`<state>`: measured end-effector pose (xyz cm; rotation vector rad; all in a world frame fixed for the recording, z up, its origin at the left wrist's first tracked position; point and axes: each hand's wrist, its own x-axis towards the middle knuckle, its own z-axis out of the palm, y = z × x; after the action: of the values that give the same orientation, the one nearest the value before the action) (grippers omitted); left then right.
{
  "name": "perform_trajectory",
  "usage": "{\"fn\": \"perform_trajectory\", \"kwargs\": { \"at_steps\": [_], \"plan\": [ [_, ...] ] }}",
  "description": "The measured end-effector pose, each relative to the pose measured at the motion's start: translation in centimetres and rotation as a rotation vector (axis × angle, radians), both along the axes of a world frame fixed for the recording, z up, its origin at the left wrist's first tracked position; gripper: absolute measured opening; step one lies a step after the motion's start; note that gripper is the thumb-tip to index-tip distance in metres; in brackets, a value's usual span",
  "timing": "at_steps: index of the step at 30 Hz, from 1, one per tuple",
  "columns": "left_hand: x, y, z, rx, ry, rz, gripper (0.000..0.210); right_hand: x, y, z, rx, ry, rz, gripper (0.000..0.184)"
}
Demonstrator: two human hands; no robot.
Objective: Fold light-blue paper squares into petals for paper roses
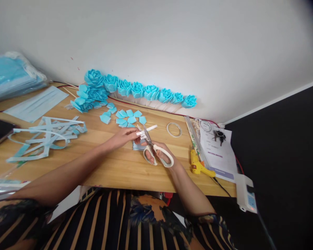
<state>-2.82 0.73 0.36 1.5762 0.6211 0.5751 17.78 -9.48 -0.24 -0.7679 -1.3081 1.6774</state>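
My left hand (123, 137) pinches narrow white strips (151, 128) between thumb and fingers, a longer one sticking out to the right. In my right hand (160, 148) is a pair of scissors (147, 134) with white handles, my fingers through the loops. The blades are spread and cross the strips close to my left fingertips. Beneath the hands a folded light-blue piece (138, 146) lies on the table, partly hidden. Just beyond them are several small blue petal-shaped pieces (131, 119).
Blue fabric roses (137, 89) line the wall on the wooden table (101, 173). Leftward are cut mask strips (45, 135), a flat mask (36, 104), bagged masks (13, 74) and a phone (1, 132). Rightward are a tape roll (167, 129), yellow glue gun (197, 163), papers (211, 149) and keys (219, 135).
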Motion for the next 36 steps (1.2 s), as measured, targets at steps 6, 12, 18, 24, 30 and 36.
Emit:
{"fn": "perform_trajectory", "kwargs": {
  "at_steps": [6, 12, 18, 24, 30, 36],
  "plan": [
    [0.0, 0.1, -0.2, -0.008, -0.014, 0.008, 0.043, -0.3, -0.1, -0.1, -0.024, 0.017, -0.031, 0.065],
    [0.0, 0.1, -0.3, 0.000, -0.014, 0.021, 0.046, -0.4, -0.1, -0.3, -0.037, 0.046, -0.027, 0.063],
    [-0.1, 0.1, -0.3, 0.011, -0.041, 0.005, 0.044, -0.9, -0.2, -0.2, -0.052, 0.079, -0.047, 0.060],
    [-0.2, 0.2, -0.4, 0.066, -0.100, -0.021, 0.043, -1.3, -0.4, 0.3, -0.077, 0.065, -0.075, 0.060],
    [-0.1, 0.1, -0.3, 0.072, -0.098, -0.037, 0.043, -1.3, -0.4, 0.2, -0.089, 0.071, -0.088, 0.058],
    [-0.3, 0.0, 0.1, 0.038, -0.051, -0.011, 0.040, -1.5, -0.5, 0.3, -0.107, 0.043, -0.115, 0.061]
  ]
}}
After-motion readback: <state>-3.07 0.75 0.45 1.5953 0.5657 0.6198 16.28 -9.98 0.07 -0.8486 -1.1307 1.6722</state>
